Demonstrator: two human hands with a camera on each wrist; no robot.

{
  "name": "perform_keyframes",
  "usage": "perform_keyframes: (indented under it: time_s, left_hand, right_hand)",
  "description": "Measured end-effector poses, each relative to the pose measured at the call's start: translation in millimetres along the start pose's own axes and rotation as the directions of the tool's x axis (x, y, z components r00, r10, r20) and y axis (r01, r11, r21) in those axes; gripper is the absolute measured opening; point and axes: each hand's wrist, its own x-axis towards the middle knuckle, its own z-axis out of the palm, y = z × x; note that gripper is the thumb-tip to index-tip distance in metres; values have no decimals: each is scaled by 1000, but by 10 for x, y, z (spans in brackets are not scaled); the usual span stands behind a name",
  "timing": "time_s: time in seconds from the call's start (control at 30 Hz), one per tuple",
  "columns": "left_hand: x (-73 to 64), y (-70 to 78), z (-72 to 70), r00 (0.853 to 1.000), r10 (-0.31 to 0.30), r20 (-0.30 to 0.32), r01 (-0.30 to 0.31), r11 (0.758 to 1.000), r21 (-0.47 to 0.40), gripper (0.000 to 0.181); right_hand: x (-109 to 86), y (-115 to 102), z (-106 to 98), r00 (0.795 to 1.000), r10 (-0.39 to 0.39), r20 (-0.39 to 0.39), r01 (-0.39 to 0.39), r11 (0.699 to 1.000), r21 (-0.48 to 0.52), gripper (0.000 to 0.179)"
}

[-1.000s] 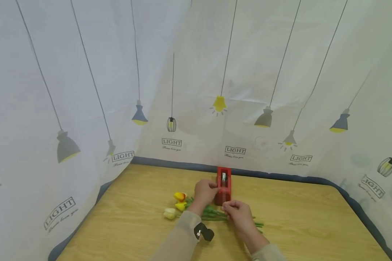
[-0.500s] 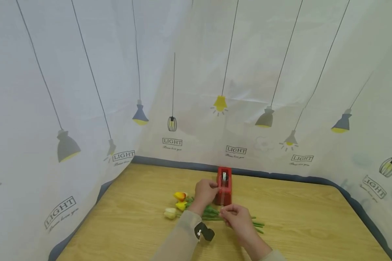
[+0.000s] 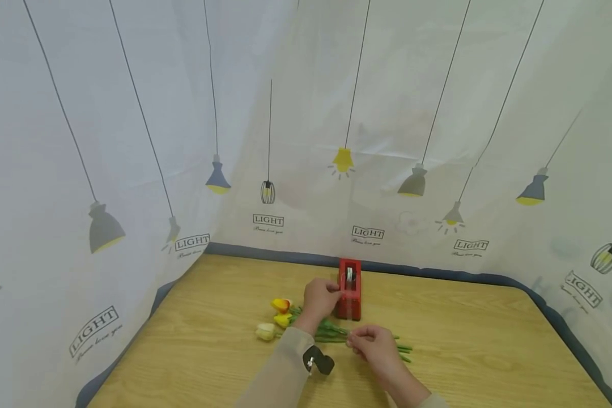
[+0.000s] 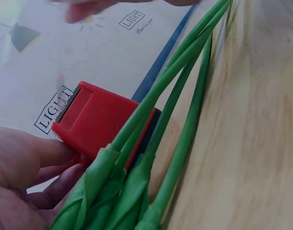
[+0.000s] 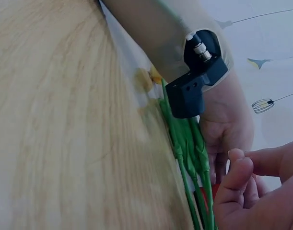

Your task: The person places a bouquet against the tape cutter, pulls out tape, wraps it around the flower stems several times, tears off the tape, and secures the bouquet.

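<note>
Admittedly, little of the tape itself can be made out: only a pale roll is glimpsed in the top slot of the red tape dispenser (image 3: 349, 289), and whether a strip is drawn from it cannot be told. The dispenser is seen upright on the wooden table (image 3: 489, 351), near the far edge. It is steadied by the left hand (image 3: 320, 298), whose fingers are curled against its left side; in the left wrist view only the serrated end of the dispenser (image 4: 100, 120) is shown, the rest being cut off by green stems (image 4: 170, 124). The right hand (image 3: 372, 341) is held just in front of the dispenser, above the stems, with thumb and fingertips pinched together; what is pinched is too small to tell. Artificial tulips (image 3: 277, 317) are laid to the left of the dispenser, their stems partly hidden under both hands. A curtain printed with lamps (image 3: 336, 141) is hung behind the dispenser.
</note>
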Motion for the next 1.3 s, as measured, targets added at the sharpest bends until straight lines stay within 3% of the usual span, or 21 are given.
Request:
perform_keyframes:
  time_s: [0.3,0.57,0.9,1.1,1.3]
  left_hand:
    - [4,-6,6,1000,-6,-6,6,1000,8,11]
    - [-6,15,-10,1000,-20,3,20,1000,4,11]
    - [6,-3,-14,1000,-12,14,12,1000,-2,13]
    - [11,-9,-19,999,-29,26,30,999,-28,12]
    - [12,-18,-14,999,-32,26,33,999,-34,12]
  right_hand:
    - [58,97,-10,1000,-17,-8,16,995,-103,8]
    - [137,145,-37,999,-40,9,41,963,-265,8]
    - [166,114,-20,998,-35,49,47,960,-276,15]
    - [189,61,7,996,-75,47,88,909,-408,13]
    - [251,58,31,994,-99,36,104,864,-493,23]
